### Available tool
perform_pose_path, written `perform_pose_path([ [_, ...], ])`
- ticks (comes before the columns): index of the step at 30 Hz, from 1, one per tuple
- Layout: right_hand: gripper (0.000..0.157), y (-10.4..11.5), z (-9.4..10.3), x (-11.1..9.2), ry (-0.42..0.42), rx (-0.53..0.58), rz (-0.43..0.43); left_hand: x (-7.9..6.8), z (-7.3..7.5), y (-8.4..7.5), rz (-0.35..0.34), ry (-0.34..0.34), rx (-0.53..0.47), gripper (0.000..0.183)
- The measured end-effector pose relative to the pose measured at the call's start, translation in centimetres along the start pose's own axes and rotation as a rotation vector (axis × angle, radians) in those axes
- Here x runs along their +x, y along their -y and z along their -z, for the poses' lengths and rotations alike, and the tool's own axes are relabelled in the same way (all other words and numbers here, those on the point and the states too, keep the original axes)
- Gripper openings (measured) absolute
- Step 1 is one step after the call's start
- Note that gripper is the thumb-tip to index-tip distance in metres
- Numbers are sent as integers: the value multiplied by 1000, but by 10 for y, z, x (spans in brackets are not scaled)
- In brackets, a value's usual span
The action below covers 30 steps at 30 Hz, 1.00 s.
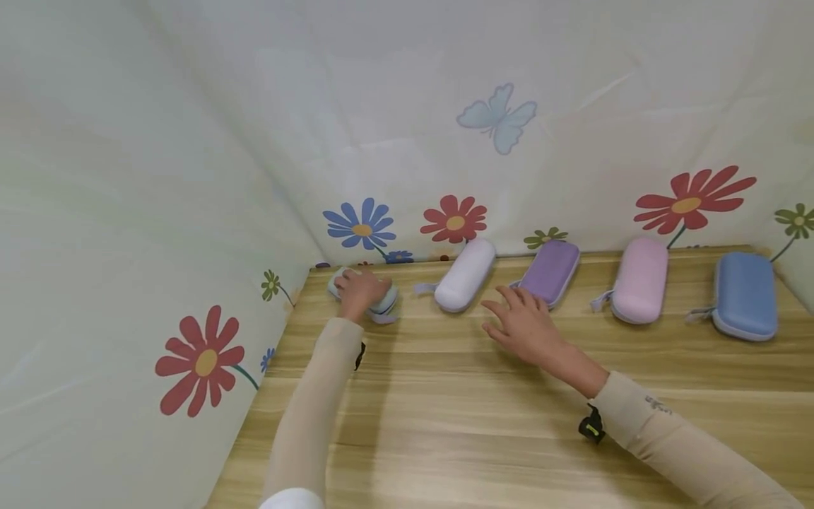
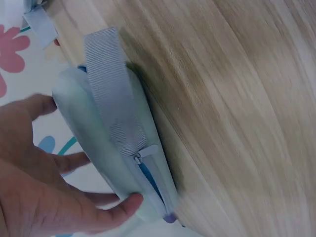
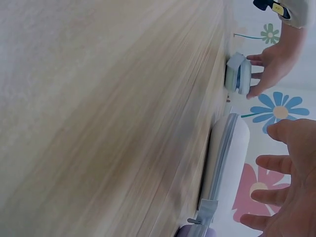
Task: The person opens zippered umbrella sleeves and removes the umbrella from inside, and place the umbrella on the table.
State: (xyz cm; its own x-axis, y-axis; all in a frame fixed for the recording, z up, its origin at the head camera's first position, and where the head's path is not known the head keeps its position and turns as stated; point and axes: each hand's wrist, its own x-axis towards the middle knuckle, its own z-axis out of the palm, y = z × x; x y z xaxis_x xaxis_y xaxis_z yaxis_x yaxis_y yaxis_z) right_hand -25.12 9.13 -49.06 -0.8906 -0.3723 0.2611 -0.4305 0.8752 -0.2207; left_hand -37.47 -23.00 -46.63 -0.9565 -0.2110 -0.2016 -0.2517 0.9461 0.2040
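Observation:
At the table's far left, my left hand (image 1: 362, 291) holds a mint green zip case (image 1: 388, 300) from above. In the left wrist view, its thumb (image 2: 129, 205) presses near the zip and the other fingertips meet the far side. A grey ribbed strap loops over the case's end, and blue shows along the zip. My right hand (image 1: 525, 326) is spread in the air just in front of a purple zip case (image 1: 555, 270), holding nothing. Between both hands lies a white zip case (image 1: 466, 274), also visible beyond the fingers in the right wrist view.
Further right, a pink zip case (image 1: 641, 277) and a blue zip case (image 1: 745, 293) lie along the back of the wooden table (image 1: 458, 431). A pale sheet (image 1: 394, 127) printed with flowers and a butterfly closes off the back and sides.

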Motion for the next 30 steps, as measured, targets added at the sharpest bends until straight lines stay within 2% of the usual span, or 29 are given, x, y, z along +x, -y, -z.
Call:
perform_pose_path([
  [3, 48, 0, 1, 0, -3, -2, -1, 3, 3, 6, -98, 4, 16, 76],
  [9, 48, 1, 3, -1, -2, -3, 6, 12, 0, 28, -331, -25, 3, 50],
  [12, 48, 1, 2, -2, -5, 0, 6, 17, -4, 37, -439, -41, 11, 46],
  [15, 47, 1, 1, -2, -7, 3, 5, 21, -7, 44, -517, -49, 24, 44],
  [20, 47, 1, 1, -1, 3, -3, 10, 24, -8, 48, -548, -49, 17, 41],
  [23, 47, 2, 3, -1, 5, -1, 9, 24, -9, 48, -530, -46, 17, 42],
  [27, 48, 8, 5, 2, 13, 23, 5, 20, -10, 47, -471, -41, 1, 44],
  [30, 47, 14, 6, 9, 16, 38, 10, 17, -12, 45, -461, -40, -4, 45],
])
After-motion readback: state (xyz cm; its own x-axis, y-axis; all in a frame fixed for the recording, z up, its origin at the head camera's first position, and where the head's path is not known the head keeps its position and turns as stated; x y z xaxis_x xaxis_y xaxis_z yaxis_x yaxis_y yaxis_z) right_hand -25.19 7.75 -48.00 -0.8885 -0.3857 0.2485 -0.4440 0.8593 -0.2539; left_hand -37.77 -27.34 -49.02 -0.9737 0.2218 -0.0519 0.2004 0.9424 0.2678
